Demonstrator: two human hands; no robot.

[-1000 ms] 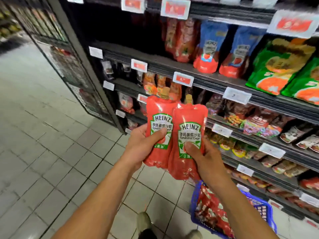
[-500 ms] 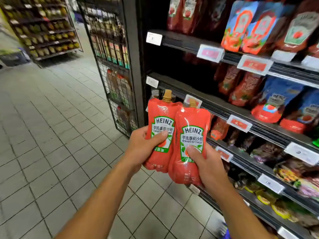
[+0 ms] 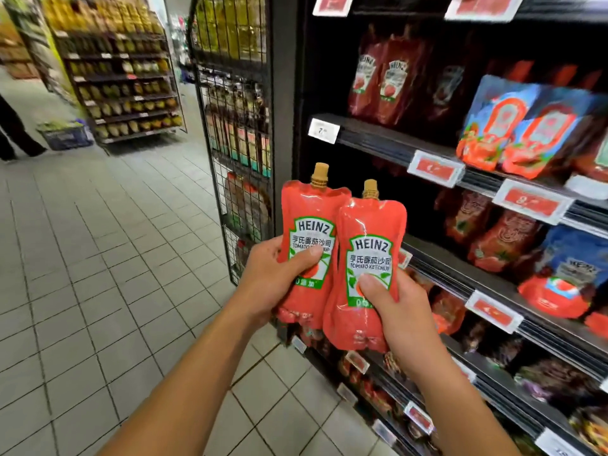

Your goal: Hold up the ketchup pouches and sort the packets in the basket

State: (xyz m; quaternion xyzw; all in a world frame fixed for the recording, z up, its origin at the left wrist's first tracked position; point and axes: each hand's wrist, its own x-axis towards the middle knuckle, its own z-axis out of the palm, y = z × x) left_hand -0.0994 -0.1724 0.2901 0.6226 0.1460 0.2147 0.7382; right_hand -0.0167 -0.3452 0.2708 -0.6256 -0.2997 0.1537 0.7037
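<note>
I hold two red Heinz tomato ketchup pouches with tan caps upright in front of a dark store shelf. My left hand [image 3: 273, 278] grips the left pouch [image 3: 307, 218], thumb across its green label. My right hand [image 3: 399, 319] grips the right pouch [image 3: 370, 232], thumb on the lower label. The right pouch overlaps the left one's edge and sits slightly lower. More Heinz pouches [image 3: 383, 82] stand on the upper shelf behind.
Shelves [image 3: 437, 261] at right carry red and blue sauce pouches and price tags [image 3: 434, 168]. A wire rack [image 3: 238, 133] of bottles caps the shelf end. Tiled floor [image 3: 98, 258] spreads left. Far left, a person's legs [image 3: 13, 133] beside a basket [image 3: 65, 134]; another rack [image 3: 121, 80] behind.
The view has swung upward and left, so higher shelves and the far aisle show and the blue basket at my feet has left the view. Both hands keep their grip on the pouches.
</note>
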